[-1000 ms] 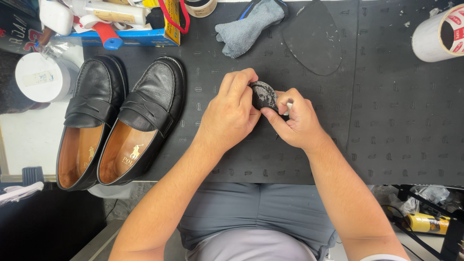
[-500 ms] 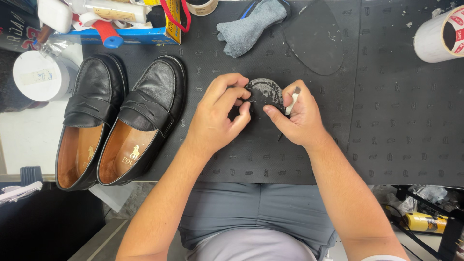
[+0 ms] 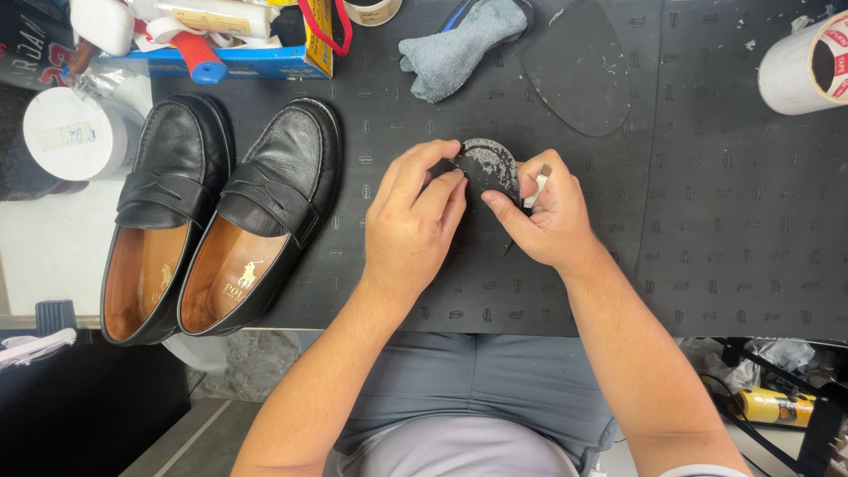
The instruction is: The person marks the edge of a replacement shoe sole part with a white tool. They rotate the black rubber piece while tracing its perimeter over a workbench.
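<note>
A dark, rounded heel piece (image 3: 488,165), its upper face scuffed grey, is gripped between both hands above the middle of the black work mat (image 3: 724,230). The left hand (image 3: 413,221) is closed on the piece's 9 o'clock edge, with the fingertips (image 3: 452,181) curled over its rim. The right hand (image 3: 546,216) is clamped on the 3 o'clock edge, the thumb pressed against the lower rim; a small pale tool (image 3: 533,190), its kind not discernible, is pinched between the fingers of this hand beside the piece.

At 9 o'clock from the hands, a pair of black penny loafers (image 3: 221,212) is laid side by side on the mat, toes pointed to 12 o'clock and tan linings exposed. At 12 o'clock from the piece, a folded grey cloth (image 3: 455,49) is seen, and just beside it, at 1 o'clock, a flat dark oval sole sheet (image 3: 579,66) is laid on the mat. A white roll of tape (image 3: 808,66) is placed at 2 o'clock, near the mat's far corner. At 10 o'clock, a blue box (image 3: 265,57) holding tubes and a red-capped item is set along the mat's far edge, and a white lidded tub (image 3: 75,132) is stood to the outer side of the loafers. Grey trousers (image 3: 495,380) are visible at 6 o'clock, below the mat's near edge.
</note>
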